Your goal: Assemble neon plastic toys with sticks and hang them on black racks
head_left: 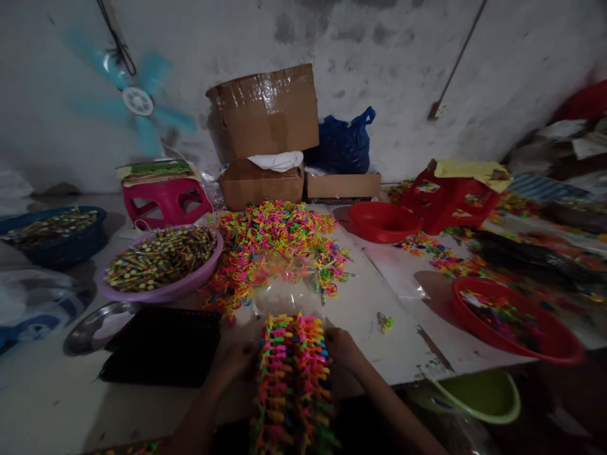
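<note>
Rows of small multicoloured plastic pieces (310,370), flanked by the left hand (241,356) and right hand (342,346), whose opening and grip cannot be told, could be spilled onto the white table (363,306) if tilted unevenly

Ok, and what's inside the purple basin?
The purple basin holds a heap of short, multicoloured sticks. Only the top ones show; they cover the bottom, so anything beneath them can't be seen.

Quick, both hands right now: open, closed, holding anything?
Left hand: at the left edge of the colourful rows; too dark to tell its grip.
Right hand: curled at the rows' right edge; whether it grips them can't be told.
</note>
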Demonstrator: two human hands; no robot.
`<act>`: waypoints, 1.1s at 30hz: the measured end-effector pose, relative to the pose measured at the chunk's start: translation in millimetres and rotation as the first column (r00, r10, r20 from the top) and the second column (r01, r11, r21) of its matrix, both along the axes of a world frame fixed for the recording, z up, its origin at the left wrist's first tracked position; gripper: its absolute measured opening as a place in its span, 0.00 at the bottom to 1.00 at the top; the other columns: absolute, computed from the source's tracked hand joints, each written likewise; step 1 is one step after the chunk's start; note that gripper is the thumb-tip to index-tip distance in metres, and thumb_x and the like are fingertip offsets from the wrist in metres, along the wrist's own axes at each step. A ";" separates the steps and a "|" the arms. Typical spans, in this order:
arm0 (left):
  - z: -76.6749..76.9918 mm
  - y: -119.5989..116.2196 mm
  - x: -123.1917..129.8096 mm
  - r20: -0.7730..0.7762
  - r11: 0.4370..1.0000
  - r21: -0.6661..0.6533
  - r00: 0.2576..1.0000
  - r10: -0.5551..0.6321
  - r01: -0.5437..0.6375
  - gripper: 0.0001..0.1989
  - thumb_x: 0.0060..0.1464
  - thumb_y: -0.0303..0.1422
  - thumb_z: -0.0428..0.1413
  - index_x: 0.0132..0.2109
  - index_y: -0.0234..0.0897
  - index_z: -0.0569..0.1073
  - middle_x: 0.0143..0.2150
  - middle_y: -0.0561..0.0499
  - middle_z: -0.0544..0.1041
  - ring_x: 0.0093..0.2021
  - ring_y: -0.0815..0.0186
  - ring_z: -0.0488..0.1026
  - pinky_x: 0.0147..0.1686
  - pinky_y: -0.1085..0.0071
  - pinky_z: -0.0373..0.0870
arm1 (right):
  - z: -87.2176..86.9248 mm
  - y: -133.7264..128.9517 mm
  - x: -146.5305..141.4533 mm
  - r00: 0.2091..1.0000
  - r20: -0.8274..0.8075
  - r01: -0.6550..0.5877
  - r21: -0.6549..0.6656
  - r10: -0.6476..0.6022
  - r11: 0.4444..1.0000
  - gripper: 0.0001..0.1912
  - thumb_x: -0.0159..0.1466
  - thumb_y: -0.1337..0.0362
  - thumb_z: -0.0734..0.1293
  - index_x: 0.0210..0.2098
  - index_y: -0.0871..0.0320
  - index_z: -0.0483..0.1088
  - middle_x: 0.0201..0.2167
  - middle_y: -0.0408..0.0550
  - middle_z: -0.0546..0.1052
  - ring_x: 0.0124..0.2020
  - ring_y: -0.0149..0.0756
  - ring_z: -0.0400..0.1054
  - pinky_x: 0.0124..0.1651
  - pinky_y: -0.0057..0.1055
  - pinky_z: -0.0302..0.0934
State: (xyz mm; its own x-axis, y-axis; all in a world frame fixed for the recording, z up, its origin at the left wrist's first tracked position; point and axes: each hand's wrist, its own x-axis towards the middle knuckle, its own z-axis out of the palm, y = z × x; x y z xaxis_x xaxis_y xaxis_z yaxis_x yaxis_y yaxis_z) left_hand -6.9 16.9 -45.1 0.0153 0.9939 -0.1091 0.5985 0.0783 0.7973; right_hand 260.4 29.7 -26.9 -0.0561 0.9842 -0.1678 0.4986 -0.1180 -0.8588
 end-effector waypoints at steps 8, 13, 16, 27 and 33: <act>25.4 42.7 4.2 -0.121 0.967 0.248 0.989 0.081 -0.048 0.07 0.46 0.35 0.51 0.29 0.38 0.72 0.27 0.50 0.75 0.31 0.65 0.72 0.34 0.72 0.65 | 23.5 32.7 7.2 0.836 0.547 -0.245 0.299 0.045 0.922 0.10 0.58 0.67 0.59 0.24 0.57 0.70 0.23 0.45 0.74 0.27 0.31 0.68 0.30 0.24 0.54; 42.0 42.2 13.6 -0.157 0.956 0.292 0.983 0.090 -0.041 0.13 0.52 0.38 0.47 0.28 0.38 0.71 0.24 0.51 0.74 0.26 0.67 0.71 0.29 0.74 0.63 | 30.7 34.1 4.0 0.831 0.554 -0.277 0.338 0.048 0.899 0.16 0.63 0.64 0.55 0.22 0.57 0.67 0.20 0.44 0.71 0.24 0.30 0.66 0.28 0.23 0.51; 42.7 27.9 14.3 -0.172 0.930 0.368 0.984 0.053 0.014 0.13 0.55 0.38 0.46 0.29 0.38 0.70 0.28 0.50 0.74 0.31 0.67 0.71 0.35 0.72 0.64 | 30.8 21.8 7.6 0.805 0.592 -0.381 0.460 0.043 0.802 0.17 0.64 0.65 0.53 0.23 0.58 0.67 0.22 0.44 0.70 0.24 0.28 0.65 0.28 0.23 0.50; 25.1 -13.7 -12.1 -0.450 0.836 0.456 0.890 -0.080 0.305 0.12 0.56 0.30 0.45 0.30 0.40 0.71 0.26 0.52 0.73 0.28 0.67 0.71 0.30 0.72 0.66 | 34.0 -10.3 16.1 0.708 0.706 -0.603 0.612 -0.009 0.512 0.14 0.64 0.69 0.55 0.23 0.59 0.64 0.20 0.44 0.67 0.22 0.29 0.60 0.28 0.27 0.49; 6.3 -53.9 -27.3 -0.538 0.774 0.405 0.812 -0.228 0.486 0.12 0.56 0.28 0.44 0.31 0.42 0.71 0.27 0.53 0.75 0.28 0.68 0.71 0.28 0.74 0.65 | 29.1 -38.8 21.6 0.674 0.733 -0.695 0.585 0.095 0.417 0.12 0.62 0.72 0.56 0.23 0.57 0.63 0.19 0.43 0.67 0.22 0.31 0.59 0.27 0.30 0.48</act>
